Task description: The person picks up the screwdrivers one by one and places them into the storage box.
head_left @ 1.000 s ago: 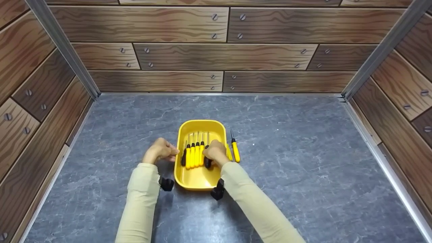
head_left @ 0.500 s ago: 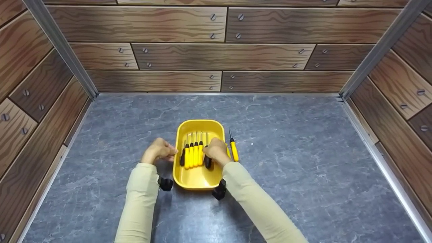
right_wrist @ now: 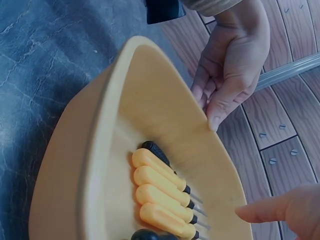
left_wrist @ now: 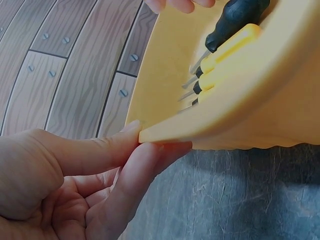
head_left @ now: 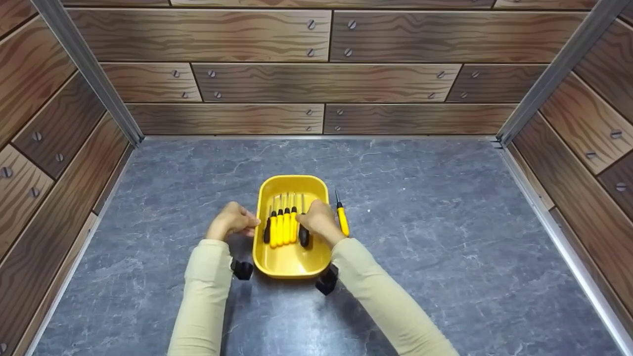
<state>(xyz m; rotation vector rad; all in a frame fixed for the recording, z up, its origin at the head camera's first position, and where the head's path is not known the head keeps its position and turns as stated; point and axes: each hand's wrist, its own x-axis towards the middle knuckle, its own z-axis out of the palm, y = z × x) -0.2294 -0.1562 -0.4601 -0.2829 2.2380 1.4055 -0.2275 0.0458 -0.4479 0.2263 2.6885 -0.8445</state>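
Observation:
A yellow tray (head_left: 292, 262) holds a row of screwdrivers. Several have yellow handles (head_left: 280, 231), with a black-handled one (head_left: 267, 232) at the left end and a thicker black-handled screwdriver (head_left: 303, 237) at the right. My left hand (head_left: 233, 220) pinches the tray's left rim between thumb and fingers, plain in the left wrist view. Over the tray's right side is my right hand (head_left: 319, 217), close to the thicker black handle. In the right wrist view one finger (right_wrist: 265, 210) reaches out straight, apart from the handles; the rest of that hand is mostly cut off.
Just right of the tray lies a pointed tool with a yellow handle (head_left: 342, 220), partly behind my right wrist. The grey marbled tabletop (head_left: 435, 222) is bounded by wood-patterned walls (head_left: 257, 81) with metal edging.
My right hand and forearm have shifted slightly right and away from me, now covering the yellow handle beside the tray's right wall. The left hand keeps its hold on the rim.

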